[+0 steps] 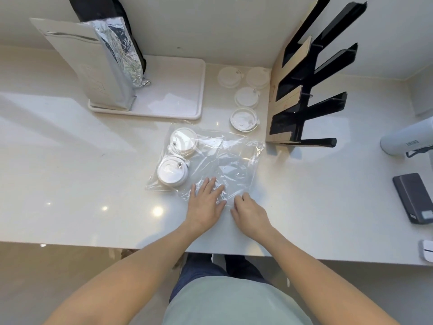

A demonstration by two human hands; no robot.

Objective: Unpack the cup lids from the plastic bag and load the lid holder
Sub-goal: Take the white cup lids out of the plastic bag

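With the left hand flat on the bag and the right hand pinching its near edge, two lids lie at the bag's far-left end, nearer the left hand.

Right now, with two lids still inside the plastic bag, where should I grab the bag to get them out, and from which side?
Judging by this view, pinch the plastic bag at its near edge, where the right hand already has a grip while the left hand presses it flat. The two lids sit at the bag's left end, so reach in from the right.
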